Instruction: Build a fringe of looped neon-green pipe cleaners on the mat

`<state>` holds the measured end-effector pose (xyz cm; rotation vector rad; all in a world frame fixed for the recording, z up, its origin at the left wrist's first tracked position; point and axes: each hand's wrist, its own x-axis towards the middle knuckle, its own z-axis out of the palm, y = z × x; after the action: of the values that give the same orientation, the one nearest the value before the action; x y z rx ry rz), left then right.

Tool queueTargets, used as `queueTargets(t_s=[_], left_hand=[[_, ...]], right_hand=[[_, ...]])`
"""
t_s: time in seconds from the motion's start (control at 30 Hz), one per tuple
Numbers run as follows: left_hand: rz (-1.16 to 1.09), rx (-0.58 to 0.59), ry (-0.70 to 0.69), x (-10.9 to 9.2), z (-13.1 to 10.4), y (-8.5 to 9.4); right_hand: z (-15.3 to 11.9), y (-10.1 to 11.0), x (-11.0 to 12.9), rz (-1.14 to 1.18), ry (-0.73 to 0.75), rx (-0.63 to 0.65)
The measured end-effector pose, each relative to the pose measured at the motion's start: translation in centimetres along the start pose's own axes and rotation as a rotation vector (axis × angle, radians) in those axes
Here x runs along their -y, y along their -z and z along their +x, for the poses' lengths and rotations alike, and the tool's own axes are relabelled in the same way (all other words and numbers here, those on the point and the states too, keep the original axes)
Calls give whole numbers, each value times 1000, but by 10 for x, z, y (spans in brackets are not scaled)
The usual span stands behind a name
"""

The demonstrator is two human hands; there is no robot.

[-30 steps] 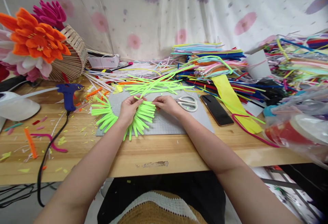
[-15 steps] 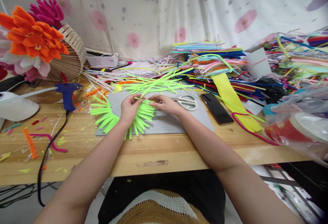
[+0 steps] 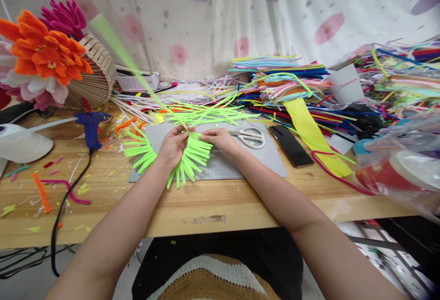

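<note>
With my left hand (image 3: 173, 146) I pinch a curved bright green fringe (image 3: 192, 155) above the grey mat (image 3: 227, 169), and my right fingertips (image 3: 203, 135) meet its upper edge, though I can't tell whether they grip it. A long green strip (image 3: 137, 73), blurred at its far end, slants up and left from my left fingers. Just beside my right hand lie white-handled scissors (image 3: 252, 138), with a black phone (image 3: 291, 146) farther right

No readable text, no legible labels
</note>
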<state>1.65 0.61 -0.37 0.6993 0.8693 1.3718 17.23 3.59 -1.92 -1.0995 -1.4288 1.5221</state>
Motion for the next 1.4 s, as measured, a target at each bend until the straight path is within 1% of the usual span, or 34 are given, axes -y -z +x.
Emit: queueTargets(t_s=[0.1, 0.2, 0.3, 0.4, 0.5, 0.6, 0.7, 0.77, 0.87, 1.0, 1.1, 1.17, 1.2, 1.27, 1.33, 1.37, 1.4], left_hand=[[33, 17, 20, -1, -1, -1], [109, -37, 31, 1, -4, -4], [189, -92, 28, 3, -5, -5], [255, -110, 11, 6, -3, -2], [341, -140, -62, 9, 0, 2], [427, -132, -172, 12, 3, 4], [440, -136, -236, 13, 4, 2], [419, -152, -250, 13, 3, -1], [370, -152, -221, 10, 1, -3], [325, -111, -114, 7, 1, -2], [325, -102, -65, 8, 1, -1], [344, -124, -80, 9, 2, 0], [379, -148, -124, 9, 1, 1], [539, -221, -300, 8, -1, 3], [806, -277, -547, 6, -6, 5], [949, -275, -645, 4, -8, 5], [1075, -255, -709, 3, -10, 5]], right_hand=[[1, 0, -4, -76, 73, -6], [3, 1, -7, -158, 126, -27], [3, 2, -8, -211, 125, -46], [0, 3, -4, -256, 107, -1], [-5, 1, 3, -316, 153, 40], [-7, -4, 8, -328, 203, 45], [-4, -10, 6, -261, 178, 75], [-2, -13, 3, -222, 150, 65], [-1, -15, 2, -217, 140, 52], [-4, -15, 5, -220, 132, 113], [-4, -16, 3, -227, 152, 51], [-4, -15, -1, -252, 180, 10], [-3, -15, -3, -271, 196, -5], [-2, -15, -6, -312, 227, -31], [-1, -14, -7, -346, 249, -51], [-1, -14, -7, -357, 255, -58], [-1, -13, -7, -365, 259, -63]])
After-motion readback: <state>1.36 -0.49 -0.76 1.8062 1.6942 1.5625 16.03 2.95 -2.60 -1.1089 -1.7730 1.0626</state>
